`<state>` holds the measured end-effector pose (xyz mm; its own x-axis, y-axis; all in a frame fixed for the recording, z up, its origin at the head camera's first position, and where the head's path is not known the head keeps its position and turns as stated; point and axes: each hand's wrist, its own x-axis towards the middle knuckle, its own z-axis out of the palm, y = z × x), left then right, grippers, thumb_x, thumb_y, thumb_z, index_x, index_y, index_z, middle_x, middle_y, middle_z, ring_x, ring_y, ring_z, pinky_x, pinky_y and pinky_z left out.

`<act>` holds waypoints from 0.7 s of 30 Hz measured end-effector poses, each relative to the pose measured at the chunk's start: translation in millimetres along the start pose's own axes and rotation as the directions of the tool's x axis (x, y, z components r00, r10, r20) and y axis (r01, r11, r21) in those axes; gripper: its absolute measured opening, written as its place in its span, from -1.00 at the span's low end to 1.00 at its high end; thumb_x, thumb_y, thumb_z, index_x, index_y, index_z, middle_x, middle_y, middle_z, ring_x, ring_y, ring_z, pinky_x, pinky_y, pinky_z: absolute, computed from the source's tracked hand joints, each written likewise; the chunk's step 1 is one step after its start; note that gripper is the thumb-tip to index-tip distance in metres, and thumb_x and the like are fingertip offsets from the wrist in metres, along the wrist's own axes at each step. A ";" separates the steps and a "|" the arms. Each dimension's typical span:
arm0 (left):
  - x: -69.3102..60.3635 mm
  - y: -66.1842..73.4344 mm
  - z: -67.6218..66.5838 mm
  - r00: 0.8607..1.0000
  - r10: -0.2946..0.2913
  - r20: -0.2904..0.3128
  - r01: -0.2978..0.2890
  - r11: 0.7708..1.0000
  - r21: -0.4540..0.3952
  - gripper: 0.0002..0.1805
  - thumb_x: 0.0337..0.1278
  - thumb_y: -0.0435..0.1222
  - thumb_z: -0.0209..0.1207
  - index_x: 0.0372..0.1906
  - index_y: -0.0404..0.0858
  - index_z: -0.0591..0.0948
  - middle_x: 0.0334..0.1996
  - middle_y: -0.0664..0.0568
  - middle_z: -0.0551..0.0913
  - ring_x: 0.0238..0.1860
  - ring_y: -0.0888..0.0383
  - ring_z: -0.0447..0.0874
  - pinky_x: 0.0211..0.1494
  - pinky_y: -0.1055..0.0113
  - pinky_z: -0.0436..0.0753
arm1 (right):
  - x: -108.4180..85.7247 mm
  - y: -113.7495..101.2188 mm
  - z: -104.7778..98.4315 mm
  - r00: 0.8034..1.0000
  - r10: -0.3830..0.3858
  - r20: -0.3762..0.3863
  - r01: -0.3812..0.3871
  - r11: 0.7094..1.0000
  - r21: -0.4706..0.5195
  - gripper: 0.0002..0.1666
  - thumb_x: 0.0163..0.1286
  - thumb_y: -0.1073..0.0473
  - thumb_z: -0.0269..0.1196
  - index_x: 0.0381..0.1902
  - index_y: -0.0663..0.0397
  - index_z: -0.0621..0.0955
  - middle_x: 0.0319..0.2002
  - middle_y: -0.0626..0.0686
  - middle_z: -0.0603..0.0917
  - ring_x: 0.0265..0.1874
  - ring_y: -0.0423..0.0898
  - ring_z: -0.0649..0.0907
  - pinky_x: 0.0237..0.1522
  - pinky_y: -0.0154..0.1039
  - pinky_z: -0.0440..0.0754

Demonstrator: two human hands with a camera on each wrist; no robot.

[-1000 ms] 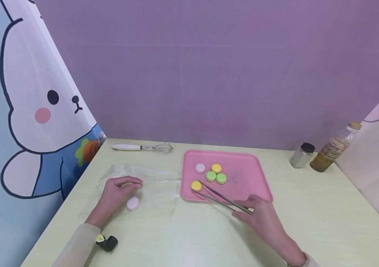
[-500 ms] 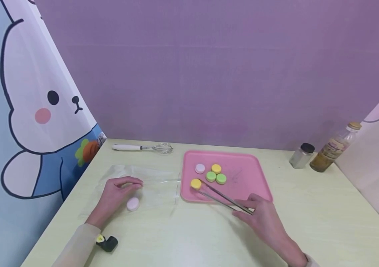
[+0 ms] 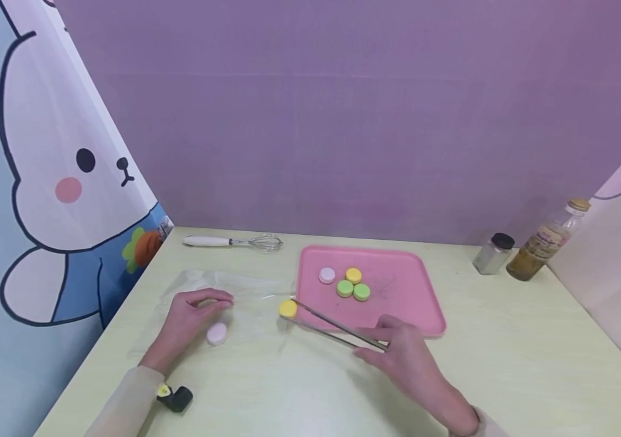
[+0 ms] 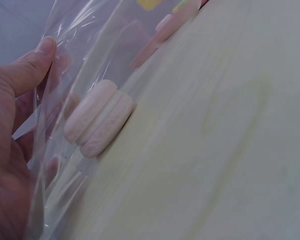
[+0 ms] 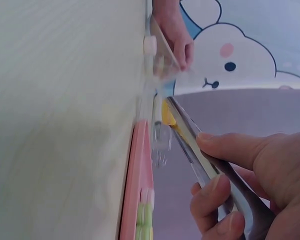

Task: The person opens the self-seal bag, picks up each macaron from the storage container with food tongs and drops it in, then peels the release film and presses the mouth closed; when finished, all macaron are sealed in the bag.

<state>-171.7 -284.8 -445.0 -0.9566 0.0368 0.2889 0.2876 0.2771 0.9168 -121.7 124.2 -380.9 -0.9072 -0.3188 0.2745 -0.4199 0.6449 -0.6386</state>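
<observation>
My left hand [image 3: 186, 320] pinches the upper layer of a clear plastic bag [image 3: 260, 312], lifting it off the table. A pale lilac macaron [image 4: 101, 118] shows through the film in the left wrist view, near that hand. In my right hand [image 3: 407, 358] is a pair of metal tongs [image 3: 337, 325], gripped between thumb and fingers. The tong tips hold a yellow macaron [image 3: 288, 308] in the air, between the bag's right end and the left side of the pink tray [image 3: 408, 303].
Two green macarons [image 3: 345, 288], another yellow one [image 3: 353, 275] and another lilac one [image 3: 327, 275] sit on the tray. Behind the bag lies a whisk [image 3: 209, 241]. A black-lidded jar [image 3: 493, 255] and a corked bottle [image 3: 542, 246] stand at the back right.
The yellow macaron in the tongs has been lifted from the tray and carried left past its edge. My right hand moved left with it. My left hand stays put.
</observation>
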 end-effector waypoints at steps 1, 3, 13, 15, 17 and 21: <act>-0.1 0.0 -0.1 1.000 -0.002 0.000 0.002 1.000 0.002 -0.82 0.20 -0.29 0.40 -0.15 -0.29 0.80 -0.16 -0.03 0.80 -0.01 0.22 0.71 0.16 0.49 0.53 | 1.9 -2.0 2.7 1.000 -0.009 0.003 0.009 1.000 0.004 -0.59 -0.02 0.23 0.62 -0.13 0.03 0.82 -0.54 -0.13 0.40 -0.61 -0.32 0.31 -0.67 -0.40 0.37; -0.3 0.3 -0.3 1.000 -0.002 -0.001 0.002 1.000 0.007 -0.83 0.20 -0.29 0.40 -0.15 -0.27 0.80 -0.16 -0.02 0.80 -0.01 0.23 0.71 0.16 0.50 0.52 | 5.6 -6.1 7.8 1.000 -0.025 0.007 0.025 1.000 0.005 -0.59 -0.03 0.23 0.63 -0.14 0.04 0.82 -0.54 -0.12 0.40 -0.61 -0.32 0.30 -0.66 -0.41 0.36; 0.6 -0.6 -0.6 1.000 0.031 0.000 -0.031 0.999 0.014 -0.83 0.18 -0.31 0.41 -0.15 -0.28 0.80 -0.18 0.00 0.80 -0.04 0.22 0.72 0.13 0.44 0.57 | 23.8 -22.0 32.5 0.997 -0.055 0.054 0.056 0.998 -0.013 -0.60 0.01 0.17 0.62 -0.13 0.03 0.82 -0.54 -0.13 0.42 -0.53 -0.29 0.33 -0.58 -0.39 0.40; 1.0 -0.9 -0.4 0.999 0.036 0.001 -0.036 0.999 0.013 -0.83 0.18 -0.32 0.41 -0.16 -0.28 0.80 -0.18 0.00 0.80 -0.05 0.21 0.72 0.12 0.44 0.58 | 27.7 -23.2 37.0 0.995 -0.070 0.065 0.071 0.997 -0.015 -0.61 0.03 0.16 0.61 -0.12 0.04 0.81 -0.53 -0.12 0.43 -0.53 -0.28 0.34 -0.56 -0.39 0.41; 1.3 -1.1 -0.2 0.999 0.041 0.001 -0.041 0.999 0.009 -0.84 0.17 -0.33 0.41 -0.16 -0.29 0.80 -0.19 -0.01 0.80 -0.05 0.20 0.73 0.12 0.43 0.59 | 31.9 -24.2 41.2 0.993 -0.086 0.076 0.087 0.996 -0.017 -0.61 0.06 0.15 0.60 -0.11 0.04 0.81 -0.53 -0.11 0.43 -0.52 -0.28 0.34 -0.54 -0.38 0.42; 1.4 -1.6 0.5 0.999 0.039 0.001 -0.039 0.999 0.001 -0.83 0.17 -0.34 0.41 -0.16 -0.31 0.79 -0.19 -0.03 0.80 -0.06 0.20 0.73 0.13 0.44 0.58 | 39.4 -26.0 48.7 0.989 -0.112 0.097 0.115 0.993 -0.027 -0.61 0.08 0.14 0.59 -0.08 0.01 0.81 -0.55 -0.08 0.41 -0.54 -0.28 0.31 -0.55 -0.38 0.40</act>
<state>-173.5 -284.7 -446.2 -0.9447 0.0491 0.3242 0.3248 0.2761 0.9046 -145.3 61.1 -388.4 -0.8476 -0.4547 0.2736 -0.5222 0.6226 -0.5829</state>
